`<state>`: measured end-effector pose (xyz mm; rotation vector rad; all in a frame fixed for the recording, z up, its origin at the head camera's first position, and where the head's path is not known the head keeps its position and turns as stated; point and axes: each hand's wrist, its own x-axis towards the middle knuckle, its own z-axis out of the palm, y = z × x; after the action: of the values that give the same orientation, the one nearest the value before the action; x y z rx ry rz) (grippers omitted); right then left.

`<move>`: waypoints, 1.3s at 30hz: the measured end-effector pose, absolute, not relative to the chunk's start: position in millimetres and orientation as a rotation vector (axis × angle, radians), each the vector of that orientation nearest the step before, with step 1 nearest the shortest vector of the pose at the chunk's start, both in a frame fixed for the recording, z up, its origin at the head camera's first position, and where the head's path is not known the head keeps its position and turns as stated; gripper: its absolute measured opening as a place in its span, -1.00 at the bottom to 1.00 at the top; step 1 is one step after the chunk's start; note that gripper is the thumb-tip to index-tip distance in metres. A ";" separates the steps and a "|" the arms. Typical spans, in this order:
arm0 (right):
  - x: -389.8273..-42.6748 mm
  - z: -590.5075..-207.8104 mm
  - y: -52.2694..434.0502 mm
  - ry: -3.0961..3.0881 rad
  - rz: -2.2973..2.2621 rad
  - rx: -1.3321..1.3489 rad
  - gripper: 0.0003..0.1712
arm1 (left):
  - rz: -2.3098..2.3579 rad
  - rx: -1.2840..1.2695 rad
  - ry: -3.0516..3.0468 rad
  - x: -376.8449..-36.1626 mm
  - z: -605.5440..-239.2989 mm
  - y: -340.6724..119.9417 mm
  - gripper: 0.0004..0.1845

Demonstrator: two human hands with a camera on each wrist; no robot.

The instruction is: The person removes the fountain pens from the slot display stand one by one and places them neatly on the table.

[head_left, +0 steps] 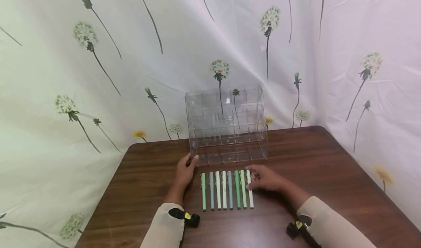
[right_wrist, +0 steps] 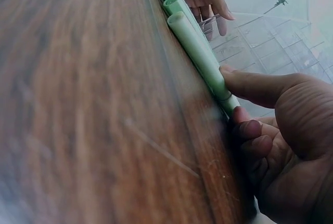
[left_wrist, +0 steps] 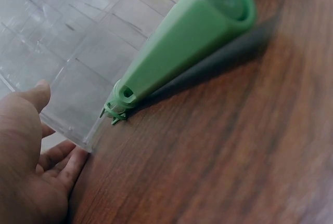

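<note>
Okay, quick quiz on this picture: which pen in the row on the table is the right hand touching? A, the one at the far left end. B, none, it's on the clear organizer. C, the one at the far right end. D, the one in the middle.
C: the right hand has its thumb and fingertips on the pale pen at the right end of the row, while the left hand rests at the clear organizer.

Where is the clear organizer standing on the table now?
In the head view the clear organizer stands at the table's far edge, behind the row of pens, with the left hand at its left corner.
</note>
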<state>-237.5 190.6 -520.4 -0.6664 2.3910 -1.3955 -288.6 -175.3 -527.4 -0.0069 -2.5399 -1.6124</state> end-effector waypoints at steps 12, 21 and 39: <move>-236.8 -514.9 188.8 2.382 -1.377 -0.657 0.01 | -1.642 0.030 -2.526 -289.7 -526.8 -175.8 -0.34; -240.7 -516.8 187.8 2.367 -1.359 -0.665 0.03 | -1.643 0.025 -2.504 -287.4 -527.8 -180.6 -0.30; -236.7 -518.6 190.6 2.276 -1.493 -0.651 0.08 | -1.657 0.014 -2.448 -275.9 -524.2 -185.0 -0.33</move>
<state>-236.7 190.6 -518.6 -0.6510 2.2760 -1.4934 -275.9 -185.0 -524.2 0.0141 -2.4478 -1.6572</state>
